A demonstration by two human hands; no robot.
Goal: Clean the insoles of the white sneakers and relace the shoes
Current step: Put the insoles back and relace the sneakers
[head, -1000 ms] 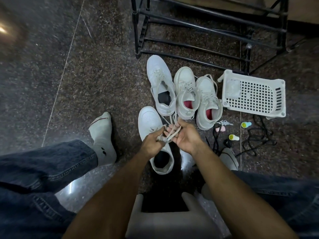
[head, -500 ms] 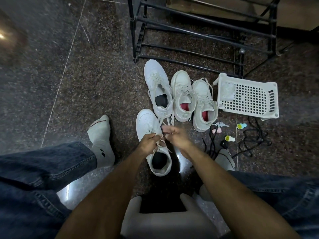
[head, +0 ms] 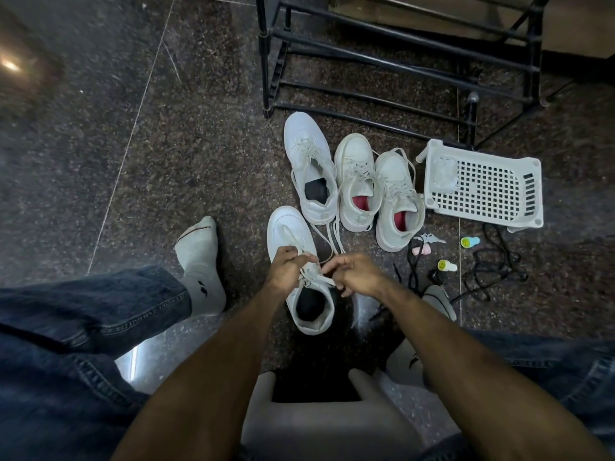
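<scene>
A white sneaker [head: 289, 227] with a dark insole stands on the floor right in front of me, toe pointing away. My left hand [head: 287, 269] and my right hand [head: 353, 273] sit over its tongue, each pinching a piece of the white lace [head: 316, 276]. Its partner sneaker [head: 307, 151] stands just beyond, laced, with lace ends trailing toward me. A second white pair with red insoles [head: 356, 168] [head: 396, 188] stands to the right of it.
A black metal shoe rack [head: 399, 61] stands behind the shoes. A white perforated plastic basket [head: 482, 184] lies at the right, with small bottles [head: 470, 241], keys and black cords [head: 492, 271] below it. My socked left foot [head: 199, 261] rests at the left; a grey stool edge [head: 326, 424] is under me.
My hands have dropped from holding the bunched lace above the near sneaker down onto its tongue. The camera has tilted slightly, shifting the scene downward.
</scene>
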